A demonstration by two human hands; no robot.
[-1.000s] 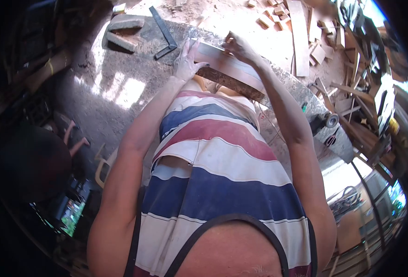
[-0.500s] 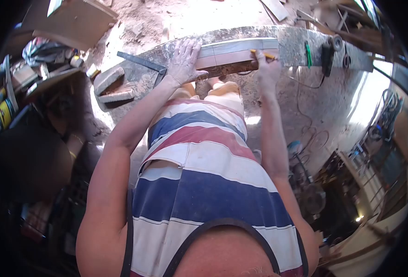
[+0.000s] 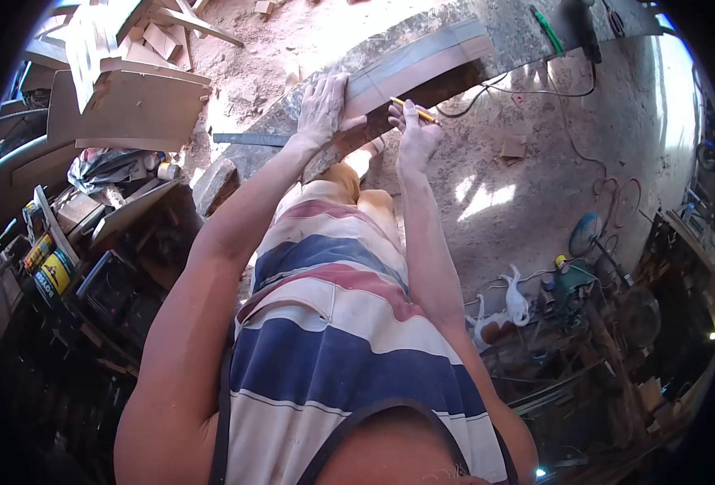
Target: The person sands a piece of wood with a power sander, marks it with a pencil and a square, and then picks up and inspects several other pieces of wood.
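A long wooden board (image 3: pixel 422 66) with pencil lines across it lies along the workbench (image 3: pixel 365 44). My left hand (image 3: pixel 322 111) rests flat on the board's left end, fingers stretched and thumb out. Just off the board's front edge, my right hand (image 3: pixel 419 145) is closed around a yellow pencil (image 3: pixel 414 110), which points to the left. To the left of my left hand, a dark metal square (image 3: pixel 248 139) lies on the bench, its other arm hidden by my wrist.
On the bench's right part are a green pen-like tool (image 3: pixel 547 31) and a dark power tool (image 3: pixel 580 31) whose cable hangs down. A rough block (image 3: pixel 214 186) sits at the left end. Cluttered shelves (image 3: pixel 74 242) stand left; a fan (image 3: pixel 588 234) stands right.
My right hand has moved left along the board with the pencil, coming off its right end. My left hand stays on the board. The view has turned, so the bench now slants.
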